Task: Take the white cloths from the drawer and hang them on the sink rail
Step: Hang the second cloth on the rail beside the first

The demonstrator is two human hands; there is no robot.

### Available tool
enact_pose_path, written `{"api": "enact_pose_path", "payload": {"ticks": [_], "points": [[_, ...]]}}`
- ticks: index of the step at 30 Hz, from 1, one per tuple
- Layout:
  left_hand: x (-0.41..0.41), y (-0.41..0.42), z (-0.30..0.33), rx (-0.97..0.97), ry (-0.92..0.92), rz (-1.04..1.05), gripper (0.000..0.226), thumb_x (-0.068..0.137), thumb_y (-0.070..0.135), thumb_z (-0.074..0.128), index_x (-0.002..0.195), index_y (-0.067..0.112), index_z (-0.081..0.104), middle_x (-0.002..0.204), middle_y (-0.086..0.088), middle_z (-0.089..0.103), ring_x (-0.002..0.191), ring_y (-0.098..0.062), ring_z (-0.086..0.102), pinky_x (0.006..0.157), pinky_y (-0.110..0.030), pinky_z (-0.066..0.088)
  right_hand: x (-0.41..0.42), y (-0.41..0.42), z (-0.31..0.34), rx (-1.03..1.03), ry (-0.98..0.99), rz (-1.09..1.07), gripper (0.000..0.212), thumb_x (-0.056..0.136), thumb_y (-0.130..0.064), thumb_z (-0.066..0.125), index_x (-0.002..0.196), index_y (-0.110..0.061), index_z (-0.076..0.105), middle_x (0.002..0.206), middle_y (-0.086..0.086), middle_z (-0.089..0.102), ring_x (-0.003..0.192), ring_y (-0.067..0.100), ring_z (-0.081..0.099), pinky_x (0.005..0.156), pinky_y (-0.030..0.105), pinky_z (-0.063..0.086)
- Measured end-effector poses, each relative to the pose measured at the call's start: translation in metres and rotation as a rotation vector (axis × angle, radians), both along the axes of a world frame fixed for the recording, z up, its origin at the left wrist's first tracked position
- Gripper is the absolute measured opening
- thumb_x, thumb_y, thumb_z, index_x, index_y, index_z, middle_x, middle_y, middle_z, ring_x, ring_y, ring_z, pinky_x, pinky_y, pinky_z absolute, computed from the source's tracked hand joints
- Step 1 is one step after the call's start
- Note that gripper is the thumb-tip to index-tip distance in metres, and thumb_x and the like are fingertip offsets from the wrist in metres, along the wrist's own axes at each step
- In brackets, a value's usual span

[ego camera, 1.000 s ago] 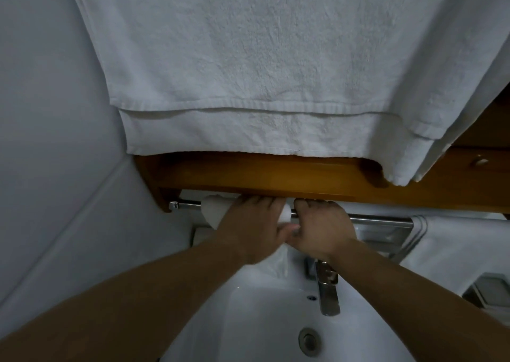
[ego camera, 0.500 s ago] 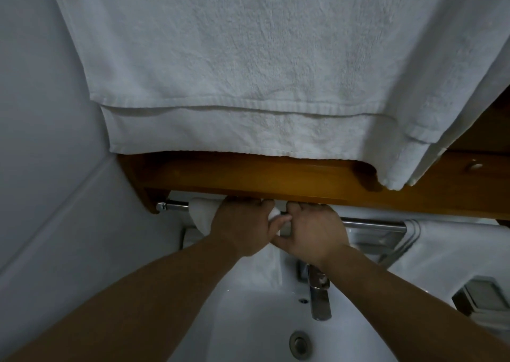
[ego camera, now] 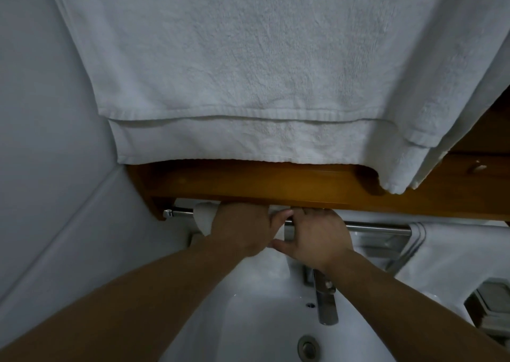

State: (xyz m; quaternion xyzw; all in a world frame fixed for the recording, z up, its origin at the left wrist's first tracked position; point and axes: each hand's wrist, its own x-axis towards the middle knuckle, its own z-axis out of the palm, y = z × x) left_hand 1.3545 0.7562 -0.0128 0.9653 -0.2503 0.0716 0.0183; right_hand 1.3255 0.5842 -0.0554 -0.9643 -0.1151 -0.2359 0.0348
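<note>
cloth: white cloth (ego camera: 205,218) over sink rail (ego camera: 375,227), left end, bulging beside left wrist; lower part hanging toward basin (ego camera: 256,320)
left hand: left hand (ego camera: 242,230) wrapped over cloth on rail, gripping; no shift from half a second ago
right hand: right hand (ego camera: 317,237) now slightly apart from left, thumb spread, fingers hooked over rail at cloth edge; fingertips hidden under wooden shelf (ego camera: 276,185)
second cloth: striped-edge towel (ego camera: 441,251) already on rail, right end
read: spreading and squaring phase, this cloth likely almost done
</note>
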Motion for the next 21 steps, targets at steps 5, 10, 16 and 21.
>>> {"api": "enact_pose_path", "payload": {"ticks": [5, 10, 16, 21], "points": [[-0.018, 0.037, -0.015, 0.013, -0.058, 0.268, 0.077, 0.092, 0.070, 0.018, 0.120, 0.017, 0.065, 0.116, -0.012, 0.068, 0.114, -0.038, 0.058, 0.102, -0.057, 0.040, -0.001, 0.000, 0.003, -0.037, -0.003, -0.033, 0.073, 0.069, -0.091, 0.046, 0.075, -0.020, 0.062, 0.059, -0.005, 0.058, 0.049, 0.015, 0.054, 0.054, 0.023, 0.032], [-0.020, 0.051, -0.028, -0.006, -0.074, 0.256, 0.078, 0.093, 0.069, 0.017, 0.137, 0.016, 0.053, 0.133, -0.014, 0.058, 0.128, -0.038, 0.048, 0.109, -0.060, 0.032, 0.000, 0.001, 0.005, -0.062, 0.008, -0.038, 0.072, 0.069, -0.091, 0.048, 0.072, -0.020, 0.061, 0.056, -0.006, 0.056, 0.046, 0.013, 0.052, 0.051, 0.022, 0.031], [-0.005, 0.051, -0.028, 0.077, -0.053, 0.179, 0.073, 0.094, 0.065, 0.028, 0.119, 0.008, 0.064, 0.110, -0.019, 0.067, 0.108, -0.040, 0.060, 0.101, -0.057, 0.042, 0.001, 0.000, 0.002, -0.061, 0.018, -0.039, 0.072, 0.070, -0.091, 0.046, 0.073, -0.021, 0.061, 0.057, -0.005, 0.057, 0.047, 0.014, 0.053, 0.050, 0.023, 0.035], [0.021, 0.053, -0.005, 0.100, -0.008, 0.044, 0.091, 0.088, 0.071, -0.006, 0.078, 0.018, 0.067, 0.073, -0.004, 0.067, 0.074, -0.023, 0.066, 0.073, -0.030, 0.050, 0.001, 0.000, 0.002, -0.063, 0.012, -0.044, 0.069, 0.069, -0.091, 0.048, 0.072, -0.022, 0.059, 0.056, -0.007, 0.055, 0.047, 0.014, 0.052, 0.049, 0.023, 0.036]]}}
